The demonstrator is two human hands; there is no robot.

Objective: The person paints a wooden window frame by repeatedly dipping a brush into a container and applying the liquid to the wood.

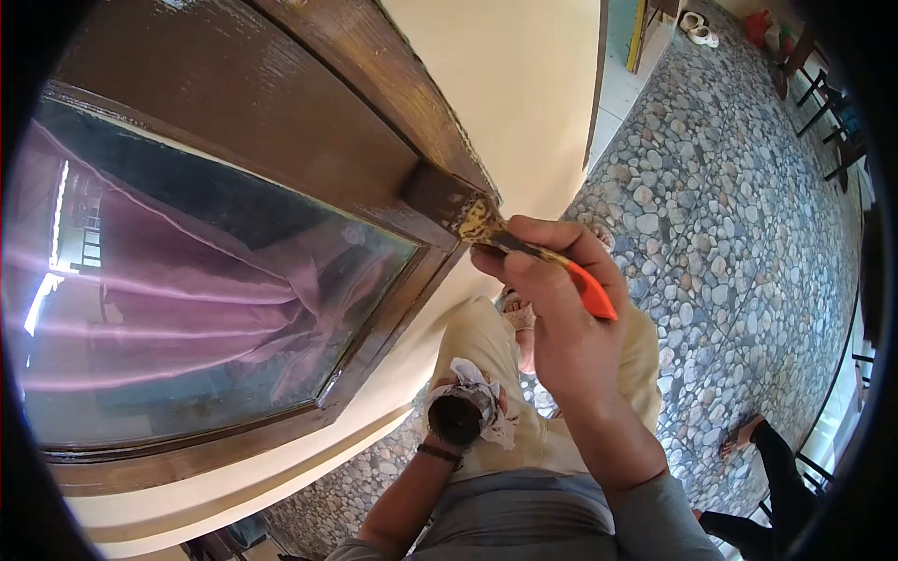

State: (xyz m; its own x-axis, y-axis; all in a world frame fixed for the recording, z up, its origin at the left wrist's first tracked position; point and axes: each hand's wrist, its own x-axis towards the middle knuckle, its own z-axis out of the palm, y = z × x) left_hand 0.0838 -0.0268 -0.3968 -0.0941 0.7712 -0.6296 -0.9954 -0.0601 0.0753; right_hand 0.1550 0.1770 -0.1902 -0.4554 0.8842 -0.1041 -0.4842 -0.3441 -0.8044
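My right hand (572,327) grips a paintbrush (533,251) by its handle, which has an orange end. Dried paint cakes the ferrule, and the dark bristles (430,192) press against the brown wooden window frame (327,159). Low by my lap, my left hand (439,442) is wrapped round a small can of dark brown paint (456,420). A crumpled white rag (486,393), stained with paint, lies against the can's side. Much of the left hand's fingers is hidden behind the can and rag.
Behind the window glass (168,215) hangs a tied pink curtain (196,271). A cream wall (524,84) borders the frame. The floor (720,215) has a pebble pattern. Another person's leg (781,477) shows at lower right; dark chairs (823,103) and white shoes (699,28) stand farther off.
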